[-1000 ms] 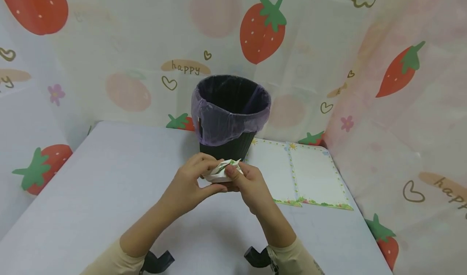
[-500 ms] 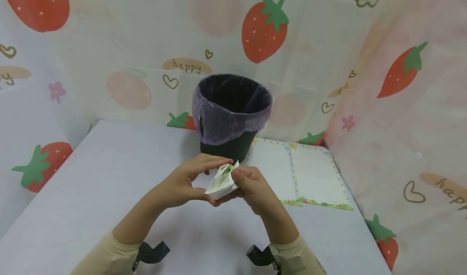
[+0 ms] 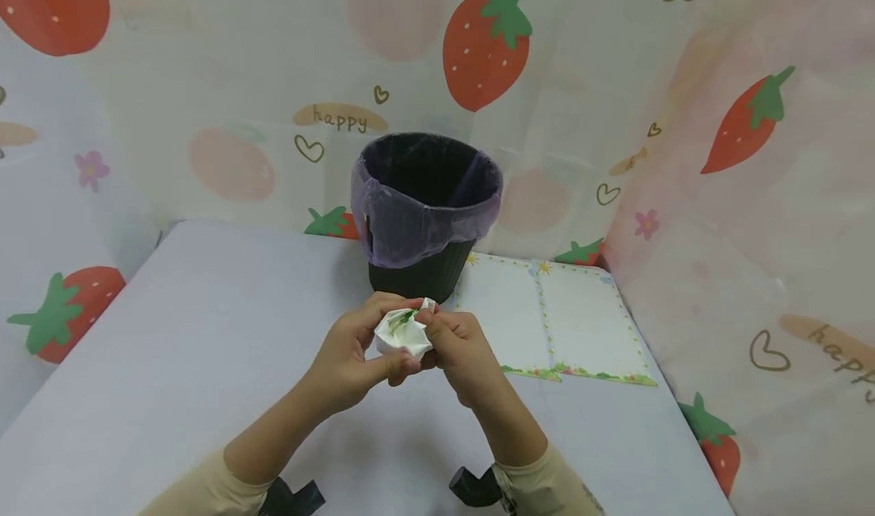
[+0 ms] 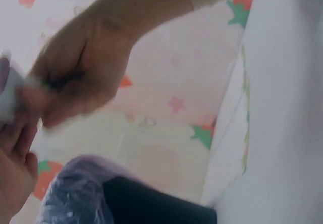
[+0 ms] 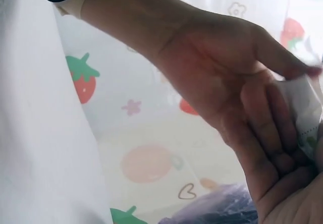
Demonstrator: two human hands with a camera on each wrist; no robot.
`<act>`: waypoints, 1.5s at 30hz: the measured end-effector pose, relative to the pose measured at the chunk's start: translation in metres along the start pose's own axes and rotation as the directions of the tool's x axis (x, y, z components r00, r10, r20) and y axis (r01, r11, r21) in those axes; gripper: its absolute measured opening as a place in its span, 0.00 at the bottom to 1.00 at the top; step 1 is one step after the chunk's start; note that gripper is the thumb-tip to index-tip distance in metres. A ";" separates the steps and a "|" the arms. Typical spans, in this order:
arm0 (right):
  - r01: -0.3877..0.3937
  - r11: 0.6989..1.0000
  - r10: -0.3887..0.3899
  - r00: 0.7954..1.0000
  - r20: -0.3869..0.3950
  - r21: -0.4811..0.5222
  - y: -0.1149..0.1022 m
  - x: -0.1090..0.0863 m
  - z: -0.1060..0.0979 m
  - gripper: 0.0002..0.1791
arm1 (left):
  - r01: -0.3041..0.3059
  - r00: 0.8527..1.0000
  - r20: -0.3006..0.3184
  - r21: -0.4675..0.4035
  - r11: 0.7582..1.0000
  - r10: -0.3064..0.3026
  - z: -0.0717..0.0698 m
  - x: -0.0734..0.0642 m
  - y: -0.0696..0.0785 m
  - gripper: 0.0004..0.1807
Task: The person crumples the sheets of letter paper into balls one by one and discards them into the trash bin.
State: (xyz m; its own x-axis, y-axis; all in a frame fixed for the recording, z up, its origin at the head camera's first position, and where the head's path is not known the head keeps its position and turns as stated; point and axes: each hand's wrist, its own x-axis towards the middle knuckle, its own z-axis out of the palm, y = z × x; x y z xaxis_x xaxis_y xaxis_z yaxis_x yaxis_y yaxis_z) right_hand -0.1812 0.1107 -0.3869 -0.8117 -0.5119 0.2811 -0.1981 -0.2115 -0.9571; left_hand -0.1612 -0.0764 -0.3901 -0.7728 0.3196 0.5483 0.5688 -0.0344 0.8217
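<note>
A small folded-up white paper [image 3: 403, 332] with green print sits between the two hands, above the table in the head view. My left hand [image 3: 345, 360] grips its left side, fingers over the top and thumb below. At the right edge, my right hand [image 3: 465, 352] pinches the paper between thumb and fingers. In the right wrist view, the white paper [image 5: 305, 103] shows a dotted line and a green patch, beside the left hand [image 5: 217, 72]. Blur softens the right hand [image 4: 91, 67] in the left wrist view, where the paper is partly cut off.
Behind the hands stands a black bin [image 3: 410, 273] with a purple bag [image 3: 403, 231] over its rim. Two white sheets [image 3: 595, 322] with green decorated borders lie right of it on the white table [image 3: 225, 303]. Strawberry-print sheeting [image 3: 239, 52] surrounds the table.
The paper has been turned and bunched smaller between the hands. My left fingers, spread apart half a second ago, have closed back onto it. The bin and sheets keep their places.
</note>
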 end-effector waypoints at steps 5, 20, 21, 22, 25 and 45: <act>0.005 0.999 -0.006 1.000 -0.030 -0.051 0.002 0.002 0.011 0.32 | 0.085 0.993 -0.070 -0.066 0.994 -0.090 0.002 -0.001 0.003 0.22; 0.050 0.766 -0.148 0.984 -0.099 -0.641 -0.005 -0.002 0.008 0.48 | 0.236 0.930 -0.184 -0.366 0.900 -0.318 0.003 0.002 0.000 0.23; 0.063 0.747 -0.176 0.979 -0.104 -0.661 -0.004 -0.002 0.008 0.46 | 0.245 0.928 -0.172 -0.385 0.890 -0.330 0.004 0.002 0.000 0.22; 0.083 0.732 -0.210 0.972 -0.107 -0.676 -0.002 -0.001 0.008 0.45 | 0.257 0.926 -0.158 -0.399 0.880 -0.342 0.005 0.002 -0.001 0.22; 0.140 0.694 -0.298 0.949 -0.105 -0.706 0.001 0.000 0.006 0.42 | 0.278 0.933 -0.105 -0.400 0.873 -0.345 0.002 0.002 -0.002 0.19; 0.332 0.624 -0.468 0.884 0.002 -0.707 0.009 0.001 0.008 0.30 | 0.105 0.928 -0.298 -0.368 0.924 -0.224 0.019 -0.004 -0.003 0.09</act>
State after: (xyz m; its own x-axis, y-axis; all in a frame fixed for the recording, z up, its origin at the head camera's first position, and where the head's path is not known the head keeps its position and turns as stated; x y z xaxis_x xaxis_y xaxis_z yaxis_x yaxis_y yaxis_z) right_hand -0.1795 0.1016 -0.3948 -0.6237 -0.3550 0.6964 -0.7816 0.2873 -0.5537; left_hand -0.1544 -0.0601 -0.3980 -0.9284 0.0217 0.3711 0.3410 -0.3471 0.8736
